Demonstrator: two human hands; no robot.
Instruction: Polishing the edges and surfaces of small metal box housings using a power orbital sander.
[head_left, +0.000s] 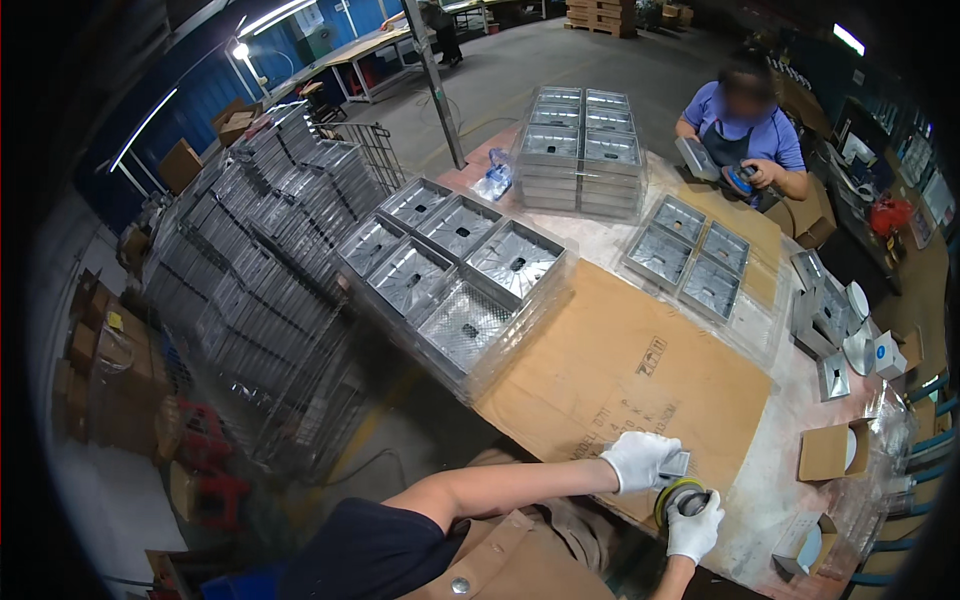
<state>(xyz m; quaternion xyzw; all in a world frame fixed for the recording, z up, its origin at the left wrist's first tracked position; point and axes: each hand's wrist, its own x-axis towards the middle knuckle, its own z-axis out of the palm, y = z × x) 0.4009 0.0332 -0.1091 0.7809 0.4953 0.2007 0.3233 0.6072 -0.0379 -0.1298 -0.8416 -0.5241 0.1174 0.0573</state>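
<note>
Near the table's front edge, my left hand [638,461] in a white glove grips a small grey metal piece [677,464], most of it hidden behind the glove. Closed around a round hand sander [683,494] is my right hand [697,529], also gloved in white. A yellow-green rim runs round the sander's disc, which is tilted close to the metal piece; whether they touch I cannot tell. Beneath both hands lies a flattened cardboard sheet [620,350] with dark print.
Metal trays [515,260] sit in plastic packing left of the cardboard, with more stacks [581,180] behind. Across the table a co-worker [740,130] holds a metal piece and a blue sander. Cardboard boxes [822,453] line the right side. Tall tray stacks [260,220] stand at left.
</note>
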